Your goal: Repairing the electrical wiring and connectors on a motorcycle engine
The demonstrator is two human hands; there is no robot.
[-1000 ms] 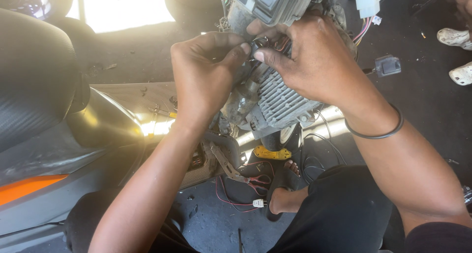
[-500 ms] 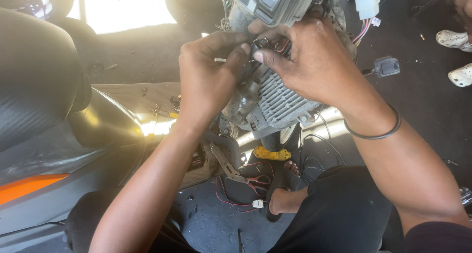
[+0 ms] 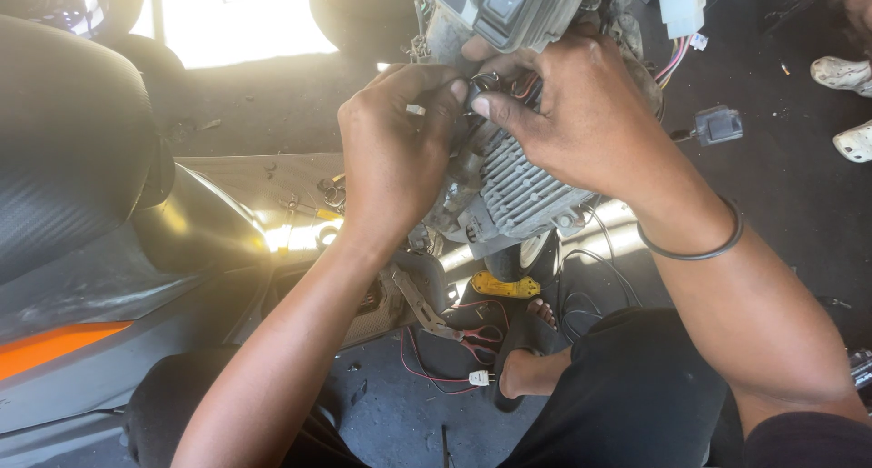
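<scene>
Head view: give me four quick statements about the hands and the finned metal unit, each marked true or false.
1. Both hands pinch at the wires on top of the finned metal unit. True.
2. The right hand has a dark band on its wrist. True.
3. The left hand holds the yellow tool. False: the yellow tool lies on the floor below.
4. The white connector on the floor is held by fingers. False: it lies untouched.

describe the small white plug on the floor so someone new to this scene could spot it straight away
Start at the grey ribbed metal housing that the left hand and right hand work on, then drop straight down to the dark floor near the bare foot. There lies the small white plastic plug, on the end of a thin red wire. It is the only white piece among the wires there.
</scene>
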